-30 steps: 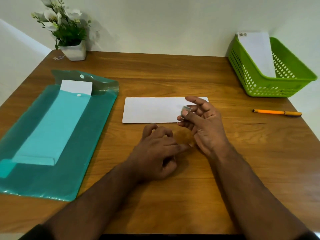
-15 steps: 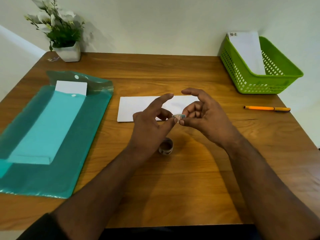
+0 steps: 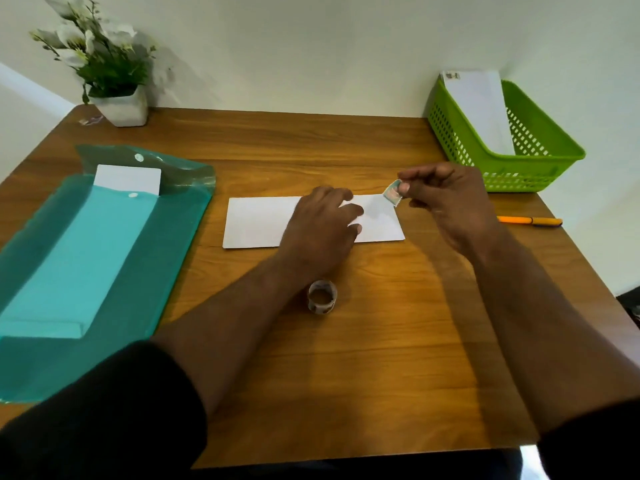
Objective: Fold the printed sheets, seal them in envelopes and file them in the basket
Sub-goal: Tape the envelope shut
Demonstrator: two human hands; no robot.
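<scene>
Roll: stood on table, near edge, w/ room around.
Envelope: lay flat mid-table; light, bendy, prob. best lifted by an edge.
L hand: fingers spread, pressed on envelope.
R hand: pinched stamp above envelope's far-right corner; flimsy, sticky.
Basket: far right, apart, path open.

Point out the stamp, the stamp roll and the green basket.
stamp point(image 3: 393, 192): head view, middle of its face, pinched by the right hand point(image 3: 446, 199).
stamp roll point(image 3: 322, 296): head view, its open top.
green basket point(image 3: 519, 164): head view, near rim.
</scene>
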